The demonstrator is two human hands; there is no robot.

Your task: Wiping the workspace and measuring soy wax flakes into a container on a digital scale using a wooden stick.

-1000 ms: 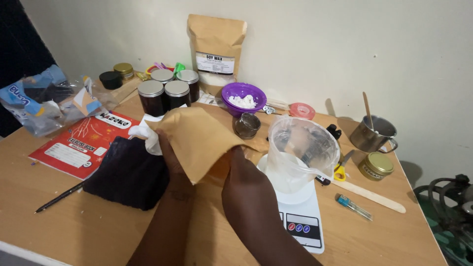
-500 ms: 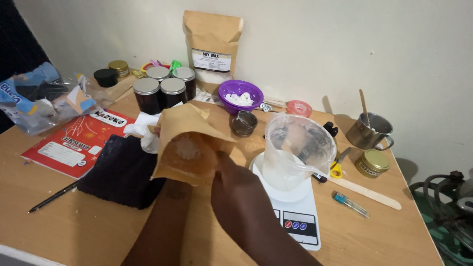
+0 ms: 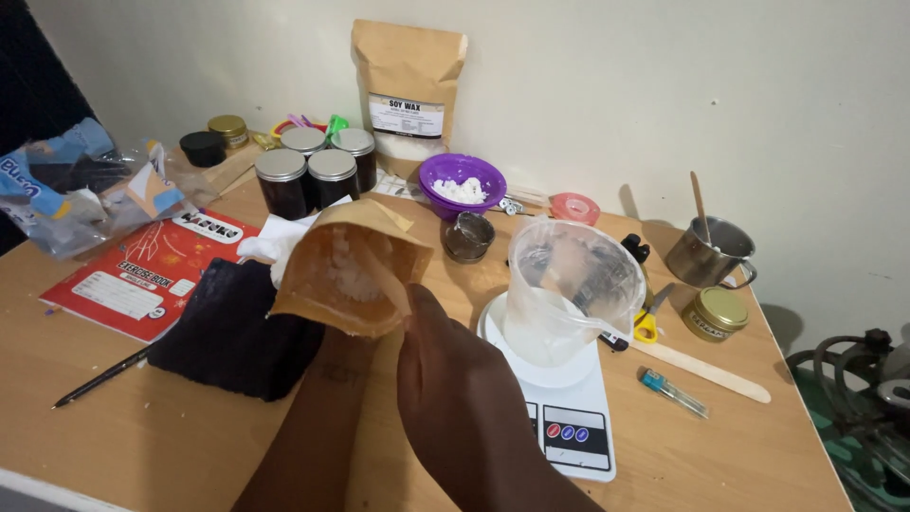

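Both hands are up over the middle of the wooden bench [image 3: 171, 446], holding a small brown paper pouch [image 3: 353, 270] with its mouth open toward the person; pale flaky white bits show inside it. The left hand [image 3: 336, 346] is almost wholly hidden behind and under the pouch, so I cannot tell how its fingers lie, only that the pouch sits on it. The right hand [image 3: 450, 379] comes in from below with its fingers closed on the pouch's lower right edge.

Just right of the pouch stands a clear plastic measuring jug [image 3: 569, 289] on a white kitchen scale [image 3: 569, 422]. To the left, a black folded cloth [image 3: 232, 327] lies on the bench, touching a red exercise book [image 3: 142, 275]. Behind are a purple plastic bowl of white flakes [image 3: 462, 185], four dark glass jars with metal lids [image 3: 318, 171], and a tall brown paper bag [image 3: 408, 90] against the wall.
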